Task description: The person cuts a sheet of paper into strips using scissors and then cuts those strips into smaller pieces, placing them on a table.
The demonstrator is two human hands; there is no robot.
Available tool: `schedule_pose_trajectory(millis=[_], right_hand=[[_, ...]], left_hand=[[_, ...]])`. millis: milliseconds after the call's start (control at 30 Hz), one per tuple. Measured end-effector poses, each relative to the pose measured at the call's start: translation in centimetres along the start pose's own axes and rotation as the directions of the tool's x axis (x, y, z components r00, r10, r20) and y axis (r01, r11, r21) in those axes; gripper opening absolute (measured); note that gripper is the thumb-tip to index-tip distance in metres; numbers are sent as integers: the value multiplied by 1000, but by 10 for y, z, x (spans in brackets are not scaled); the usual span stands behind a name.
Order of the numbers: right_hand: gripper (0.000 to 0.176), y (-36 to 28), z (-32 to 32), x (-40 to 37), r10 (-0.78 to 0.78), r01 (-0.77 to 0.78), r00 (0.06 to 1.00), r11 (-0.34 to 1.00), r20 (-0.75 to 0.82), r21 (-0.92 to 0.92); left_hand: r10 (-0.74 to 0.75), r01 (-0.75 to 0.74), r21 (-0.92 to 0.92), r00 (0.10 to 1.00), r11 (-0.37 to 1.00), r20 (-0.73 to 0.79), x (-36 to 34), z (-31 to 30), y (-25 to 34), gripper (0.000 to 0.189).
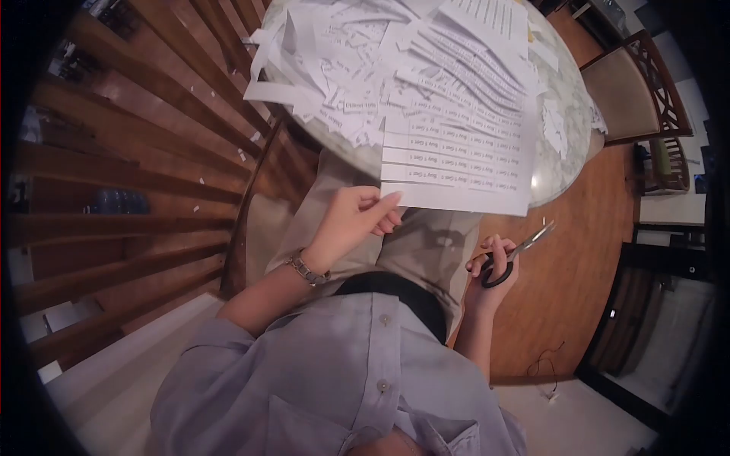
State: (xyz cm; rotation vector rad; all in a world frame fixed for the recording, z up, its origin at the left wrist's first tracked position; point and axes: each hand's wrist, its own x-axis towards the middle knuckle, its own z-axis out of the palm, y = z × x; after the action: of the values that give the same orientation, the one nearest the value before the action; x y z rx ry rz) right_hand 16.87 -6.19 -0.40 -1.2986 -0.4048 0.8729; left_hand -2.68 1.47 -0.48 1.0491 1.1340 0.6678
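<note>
My left hand (361, 216) pinches the near left corner of a printed paper sheet (456, 196), thumb on top. Rows of small text run across the sheet, and cuts along its left side part it into strips. The sheet's near edge juts past the round table over my lap. In my right hand (490, 266) is a pair of scissors (525, 247), with fingers through the black handle and the metal blades pointing up and right, away from the paper. Whether the blades are slightly apart is hard to tell.
A heap of cut paper slips (342, 76) covers much of the marble-topped table (566, 163). More slips (553, 125) lie at its right side. A slatted wooden railing (129, 175) stands at left, a padded chair (620, 91) at far right. Paper scraps dot the floor beyond the railing.
</note>
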Motion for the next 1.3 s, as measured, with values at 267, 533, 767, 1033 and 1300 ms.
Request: schedule_pose_trajectory(millis=[267, 533, 767, 1033, 1300], right_hand=[[34, 0, -29, -33, 295, -202, 716, 955, 632, -217], [52, 15, -10, -26, 370, -461, 417, 873, 830, -158], [56, 10, -7, -27, 410, -514, 390, 840, 825, -174], [50, 16, -4, -24, 353, -492, 424, 863, 834, -115], [37, 12, 6, -21, 357, -442, 467, 887, 809, -136]], left_hand=[[10, -20, -138, 998, 990, -70, -4, -1, -1, 30], [118, -115, 37, 988, 993, -102, 8, -5, 12, 27], [264, -272, -22, 948, 962, -180, 6, 2, 2, 23], [281, -288, -27, 947, 957, -154, 4, -2, -1, 23], [246, -247, 3, 963, 969, -108, 1, -4, -4, 23]])
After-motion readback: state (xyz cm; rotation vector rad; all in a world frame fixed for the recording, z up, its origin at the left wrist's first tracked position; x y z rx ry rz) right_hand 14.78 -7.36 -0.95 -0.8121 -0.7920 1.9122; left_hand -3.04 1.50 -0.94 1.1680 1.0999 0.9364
